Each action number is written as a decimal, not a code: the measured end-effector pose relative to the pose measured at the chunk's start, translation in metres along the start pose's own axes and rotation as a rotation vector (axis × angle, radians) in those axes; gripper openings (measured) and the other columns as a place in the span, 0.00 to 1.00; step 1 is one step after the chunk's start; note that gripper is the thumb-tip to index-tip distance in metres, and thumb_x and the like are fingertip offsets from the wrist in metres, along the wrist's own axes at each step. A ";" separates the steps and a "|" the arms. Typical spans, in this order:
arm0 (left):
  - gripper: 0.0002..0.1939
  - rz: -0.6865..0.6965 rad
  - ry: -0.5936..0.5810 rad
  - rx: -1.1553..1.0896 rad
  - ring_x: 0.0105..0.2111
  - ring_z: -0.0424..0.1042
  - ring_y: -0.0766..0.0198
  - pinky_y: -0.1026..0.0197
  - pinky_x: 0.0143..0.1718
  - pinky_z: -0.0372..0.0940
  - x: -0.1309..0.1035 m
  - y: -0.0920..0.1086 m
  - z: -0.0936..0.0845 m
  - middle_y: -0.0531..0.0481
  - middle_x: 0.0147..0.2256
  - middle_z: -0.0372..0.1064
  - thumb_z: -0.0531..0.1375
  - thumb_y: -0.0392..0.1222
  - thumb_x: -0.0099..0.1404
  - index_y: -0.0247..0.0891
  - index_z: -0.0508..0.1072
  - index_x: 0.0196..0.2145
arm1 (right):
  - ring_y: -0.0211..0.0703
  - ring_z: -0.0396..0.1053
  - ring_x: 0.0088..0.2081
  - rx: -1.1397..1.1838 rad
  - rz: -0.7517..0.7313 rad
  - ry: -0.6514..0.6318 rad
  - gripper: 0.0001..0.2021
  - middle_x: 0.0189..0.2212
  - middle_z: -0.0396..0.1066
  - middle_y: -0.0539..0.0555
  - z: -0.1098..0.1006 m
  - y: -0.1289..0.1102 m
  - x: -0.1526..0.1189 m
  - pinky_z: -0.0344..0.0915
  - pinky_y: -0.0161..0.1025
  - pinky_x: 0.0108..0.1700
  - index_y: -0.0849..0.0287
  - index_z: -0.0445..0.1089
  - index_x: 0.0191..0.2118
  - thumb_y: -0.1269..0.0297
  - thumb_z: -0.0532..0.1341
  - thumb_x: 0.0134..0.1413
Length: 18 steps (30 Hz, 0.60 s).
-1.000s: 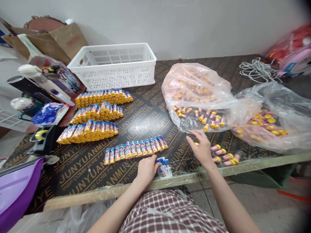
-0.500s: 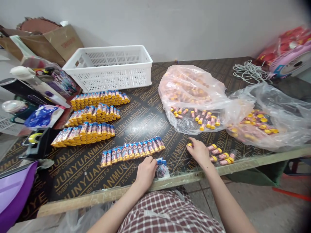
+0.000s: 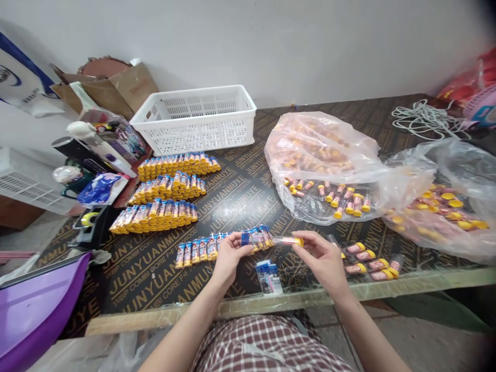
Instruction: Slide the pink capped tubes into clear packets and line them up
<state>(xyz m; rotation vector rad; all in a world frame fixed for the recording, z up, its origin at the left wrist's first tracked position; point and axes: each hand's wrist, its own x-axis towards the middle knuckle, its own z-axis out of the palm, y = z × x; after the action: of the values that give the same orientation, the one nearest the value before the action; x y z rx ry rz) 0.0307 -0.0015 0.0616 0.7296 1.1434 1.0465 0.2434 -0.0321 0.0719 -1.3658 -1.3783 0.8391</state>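
My left hand (image 3: 228,258) pinches a small clear plastic sleeve with a blue printed end (image 3: 253,238). In my right hand (image 3: 323,261), the fingers grip a small clear tube with a yellow cap (image 3: 292,241), its clear end pointing left. Sleeve and tube are in line above the table; whether the tube's tip is inside the sleeve I cannot tell. Below them lies a small pile of flat blue-printed sleeves (image 3: 270,279). Behind my left hand runs a row of wrapped tubes (image 3: 203,249). Several loose yellow-capped tubes (image 3: 366,255) lie right of my right hand.
Stacked rows of wrapped tubes (image 3: 158,214) stand at left, before a white plastic basket (image 3: 197,132). Clear bags of tubes (image 3: 321,139) spread at right. A tape dispenser (image 3: 91,227) and purple dustpan-like object (image 3: 42,310) are at far left. A wooden edge (image 3: 163,314) borders the table.
My left hand has lifted a sleeve off the pile, and my right hand has brought a tube leftward from the loose ones. Both hands are now raised and closer together. The view has shifted left.
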 end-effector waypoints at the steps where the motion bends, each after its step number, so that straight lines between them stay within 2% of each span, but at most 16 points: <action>1: 0.14 -0.003 0.023 -0.038 0.25 0.67 0.69 0.66 0.31 0.62 0.002 0.002 -0.001 0.53 0.25 0.71 0.69 0.39 0.42 0.34 0.72 0.28 | 0.43 0.71 0.38 0.035 -0.027 0.001 0.09 0.39 0.72 0.54 0.004 -0.002 -0.003 0.70 0.40 0.40 0.56 0.72 0.40 0.64 0.62 0.53; 5: 0.16 -0.005 0.114 -0.148 0.23 0.65 0.71 0.67 0.29 0.62 0.008 0.004 -0.002 0.54 0.22 0.69 0.71 0.47 0.42 0.33 0.72 0.21 | 0.44 0.69 0.42 0.083 -0.139 0.013 0.09 0.42 0.70 0.55 0.016 -0.005 -0.012 0.71 0.40 0.40 0.53 0.71 0.42 0.68 0.61 0.54; 11: 0.19 0.007 0.219 -0.176 0.20 0.65 0.70 0.65 0.27 0.62 0.007 0.004 -0.003 0.53 0.19 0.68 0.71 0.52 0.40 0.33 0.74 0.20 | 0.48 0.69 0.45 -0.064 -0.252 0.050 0.12 0.43 0.70 0.56 0.023 -0.005 -0.021 0.70 0.48 0.46 0.51 0.71 0.44 0.70 0.60 0.54; 14: 0.19 0.012 0.230 -0.172 0.20 0.65 0.70 0.65 0.27 0.61 0.006 0.004 -0.003 0.54 0.18 0.68 0.71 0.52 0.39 0.33 0.74 0.20 | 0.48 0.69 0.45 -0.100 -0.291 0.053 0.14 0.43 0.70 0.55 0.024 -0.006 -0.022 0.69 0.49 0.47 0.50 0.71 0.45 0.72 0.60 0.54; 18: 0.19 0.046 0.217 -0.099 0.21 0.64 0.70 0.65 0.28 0.61 0.008 -0.001 -0.006 0.54 0.19 0.67 0.69 0.53 0.44 0.33 0.73 0.20 | 0.47 0.69 0.45 -0.119 -0.311 0.018 0.15 0.43 0.70 0.55 0.026 -0.007 -0.021 0.69 0.47 0.47 0.50 0.71 0.46 0.74 0.60 0.54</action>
<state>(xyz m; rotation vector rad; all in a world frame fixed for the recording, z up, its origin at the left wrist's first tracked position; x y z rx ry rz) 0.0256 0.0054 0.0565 0.5764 1.2542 1.2345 0.2139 -0.0498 0.0676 -1.2025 -1.5964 0.5442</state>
